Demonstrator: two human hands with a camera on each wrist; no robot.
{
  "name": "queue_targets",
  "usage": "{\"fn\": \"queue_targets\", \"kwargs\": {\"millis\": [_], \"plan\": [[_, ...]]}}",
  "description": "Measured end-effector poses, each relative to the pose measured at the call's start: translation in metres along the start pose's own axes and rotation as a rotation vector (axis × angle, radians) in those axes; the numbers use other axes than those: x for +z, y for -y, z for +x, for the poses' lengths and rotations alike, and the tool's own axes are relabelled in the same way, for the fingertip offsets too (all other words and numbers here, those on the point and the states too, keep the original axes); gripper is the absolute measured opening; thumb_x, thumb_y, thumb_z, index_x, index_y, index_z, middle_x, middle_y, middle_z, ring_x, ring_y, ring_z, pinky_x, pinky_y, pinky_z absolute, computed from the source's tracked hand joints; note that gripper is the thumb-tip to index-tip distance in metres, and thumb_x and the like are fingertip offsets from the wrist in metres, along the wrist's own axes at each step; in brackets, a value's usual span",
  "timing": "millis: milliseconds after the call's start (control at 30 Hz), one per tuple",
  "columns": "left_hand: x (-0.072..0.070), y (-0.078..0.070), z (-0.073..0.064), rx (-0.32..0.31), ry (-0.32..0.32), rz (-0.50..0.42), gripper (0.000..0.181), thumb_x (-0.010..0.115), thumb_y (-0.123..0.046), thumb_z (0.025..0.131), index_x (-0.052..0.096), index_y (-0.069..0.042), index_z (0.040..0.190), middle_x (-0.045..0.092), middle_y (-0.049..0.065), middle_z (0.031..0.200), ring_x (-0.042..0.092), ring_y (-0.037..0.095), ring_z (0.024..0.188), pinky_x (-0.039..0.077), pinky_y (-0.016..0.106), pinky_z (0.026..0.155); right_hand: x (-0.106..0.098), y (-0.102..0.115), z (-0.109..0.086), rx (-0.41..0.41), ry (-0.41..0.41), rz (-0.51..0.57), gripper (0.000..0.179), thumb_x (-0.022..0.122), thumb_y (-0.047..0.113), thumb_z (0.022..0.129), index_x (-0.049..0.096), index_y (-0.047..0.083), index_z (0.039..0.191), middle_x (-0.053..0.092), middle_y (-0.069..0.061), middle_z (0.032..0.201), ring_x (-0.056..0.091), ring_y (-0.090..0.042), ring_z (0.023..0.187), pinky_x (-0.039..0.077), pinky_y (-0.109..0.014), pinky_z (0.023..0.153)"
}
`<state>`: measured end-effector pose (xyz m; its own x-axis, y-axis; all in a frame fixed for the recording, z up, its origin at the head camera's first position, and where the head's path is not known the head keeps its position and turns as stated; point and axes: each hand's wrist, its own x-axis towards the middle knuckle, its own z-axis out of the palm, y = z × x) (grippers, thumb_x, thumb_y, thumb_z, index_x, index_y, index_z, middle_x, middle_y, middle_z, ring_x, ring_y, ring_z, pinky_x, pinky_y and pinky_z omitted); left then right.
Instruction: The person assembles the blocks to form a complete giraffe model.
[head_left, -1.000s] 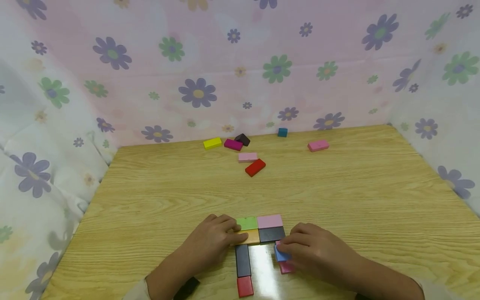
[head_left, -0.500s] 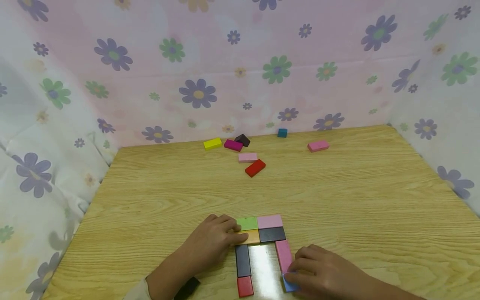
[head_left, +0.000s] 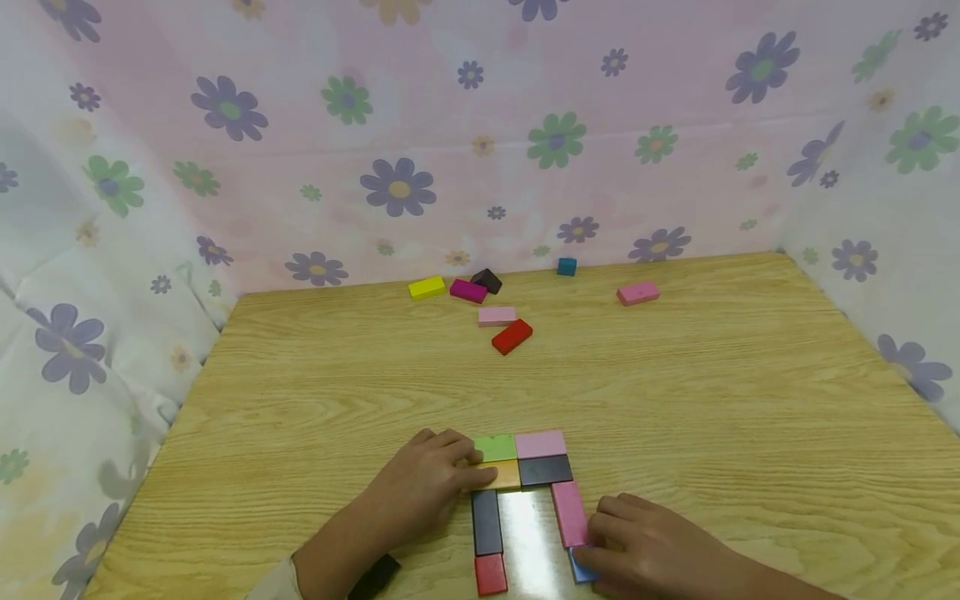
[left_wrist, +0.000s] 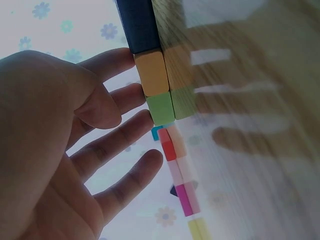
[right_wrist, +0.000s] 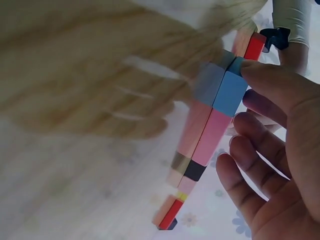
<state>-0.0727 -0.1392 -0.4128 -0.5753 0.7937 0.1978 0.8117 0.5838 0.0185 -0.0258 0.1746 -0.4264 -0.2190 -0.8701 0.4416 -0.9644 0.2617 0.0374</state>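
Note:
Flat coloured blocks form a figure on the table before me. Its top holds a green block [head_left: 497,448] beside a light pink one [head_left: 540,443], over an orange block [head_left: 507,476] and a black one [head_left: 545,471]. A black block [head_left: 487,522] and a red block [head_left: 491,575] run down its left side; a pink block [head_left: 569,512] runs down the right. My left hand [head_left: 420,483] rests its extended fingertips against the orange and green blocks. My right hand [head_left: 645,537] pinches a blue block [right_wrist: 230,92] between thumb and finger, at the pink block's lower end.
Toward the back lie a yellow block [head_left: 427,287], a magenta block [head_left: 468,291], a dark block [head_left: 488,280], a light pink block [head_left: 497,316], a red block [head_left: 513,337], a teal block [head_left: 567,267] and a pink block [head_left: 638,293]. Flowered cloth [head_left: 480,142] surrounds the table.
My right hand has moved the blue block toward me, from over the pink block to that block's lower end, leaving the pink block uncovered. The left hand stays in place.

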Motion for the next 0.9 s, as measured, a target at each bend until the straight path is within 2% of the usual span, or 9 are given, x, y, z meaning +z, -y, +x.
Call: {"fn": "queue_targets", "kwargs": {"millis": [67, 167, 333, 467, 633, 700, 733, 900], "plan": [[0.000, 0.000, 0.000, 0.002, -0.005, -0.001, 0.026, 0.069, -0.017, 0.093, 0.075, -0.033, 0.113, 0.069, -0.007, 0.105, 0.064, 0.013, 0.106, 0.051, 0.031, 0.082, 0.000, 0.000, 0.000, -0.001, 0.011, 0.003, 0.024, 0.082, 0.032, 0.082, 0.074, 0.022, 0.102, 0.058, 0.012, 0.087, 0.046, -0.002, 0.080, 0.039, -0.014, 0.071], [0.000, 0.000, 0.000, 0.003, -0.005, -0.009, 0.025, 0.069, -0.018, 0.094, 0.075, -0.032, 0.113, 0.069, -0.007, 0.105, 0.064, 0.013, 0.105, 0.051, 0.030, 0.082, 0.001, 0.000, 0.000, 0.000, 0.020, 0.001, 0.029, 0.085, 0.035, 0.079, 0.074, 0.022, 0.102, 0.057, 0.012, 0.087, 0.044, -0.001, 0.079, 0.039, -0.014, 0.071], [0.001, 0.001, -0.001, 0.000, 0.000, -0.011, 0.025, 0.068, -0.019, 0.094, 0.075, -0.033, 0.114, 0.069, -0.008, 0.105, 0.064, 0.012, 0.106, 0.051, 0.031, 0.083, -0.001, 0.000, 0.004, -0.009, -0.011, -0.007, 0.021, 0.076, 0.038, 0.088, 0.074, 0.022, 0.101, 0.055, 0.011, 0.085, 0.043, -0.001, 0.077, 0.037, -0.014, 0.070], [0.002, 0.001, 0.000, 0.007, -0.010, -0.009, 0.026, 0.069, -0.017, 0.093, 0.075, -0.033, 0.113, 0.069, -0.008, 0.105, 0.064, 0.012, 0.106, 0.051, 0.031, 0.082, -0.009, -0.009, 0.014, 0.067, -0.061, 0.001, 0.019, 0.062, 0.037, 0.098, 0.075, 0.022, 0.098, 0.057, 0.012, 0.087, 0.048, -0.002, 0.077, 0.041, -0.013, 0.070], [0.002, 0.002, -0.001, 0.007, -0.019, -0.015, 0.027, 0.070, -0.017, 0.093, 0.075, -0.033, 0.113, 0.069, -0.008, 0.106, 0.064, 0.012, 0.106, 0.051, 0.030, 0.083, -0.021, -0.043, 0.029, 0.230, -0.093, -0.030, 0.026, 0.057, 0.035, 0.101, 0.078, 0.018, 0.101, 0.064, 0.007, 0.095, 0.059, -0.008, 0.086, 0.053, -0.022, 0.073], [0.002, 0.002, -0.001, 0.010, -0.022, -0.014, 0.027, 0.069, -0.016, 0.093, 0.075, -0.032, 0.113, 0.069, -0.008, 0.106, 0.064, 0.012, 0.106, 0.051, 0.030, 0.083, -0.024, -0.064, 0.032, 0.301, -0.076, -0.053, 0.023, 0.064, 0.032, 0.097, 0.078, 0.015, 0.104, 0.066, 0.003, 0.099, 0.061, -0.012, 0.091, 0.056, -0.028, 0.075], [0.001, 0.002, -0.001, 0.012, -0.023, -0.011, 0.027, 0.069, -0.016, 0.093, 0.075, -0.032, 0.113, 0.069, -0.008, 0.106, 0.064, 0.012, 0.106, 0.050, 0.030, 0.083, -0.025, -0.074, 0.032, 0.337, -0.057, -0.076, 0.026, 0.064, 0.034, 0.098, 0.077, 0.014, 0.106, 0.067, 0.001, 0.101, 0.062, -0.015, 0.094, 0.057, -0.031, 0.076], [0.001, 0.002, -0.001, 0.021, -0.034, 0.006, 0.025, 0.069, -0.017, 0.093, 0.073, -0.033, 0.111, 0.069, -0.008, 0.105, 0.064, 0.012, 0.105, 0.050, 0.030, 0.081, -0.025, -0.125, 0.030, 0.522, 0.052, -0.144, 0.030, 0.076, 0.022, 0.089, 0.074, 0.008, 0.115, 0.068, -0.014, 0.115, 0.065, -0.031, 0.107, 0.056, -0.049, 0.086]]}}
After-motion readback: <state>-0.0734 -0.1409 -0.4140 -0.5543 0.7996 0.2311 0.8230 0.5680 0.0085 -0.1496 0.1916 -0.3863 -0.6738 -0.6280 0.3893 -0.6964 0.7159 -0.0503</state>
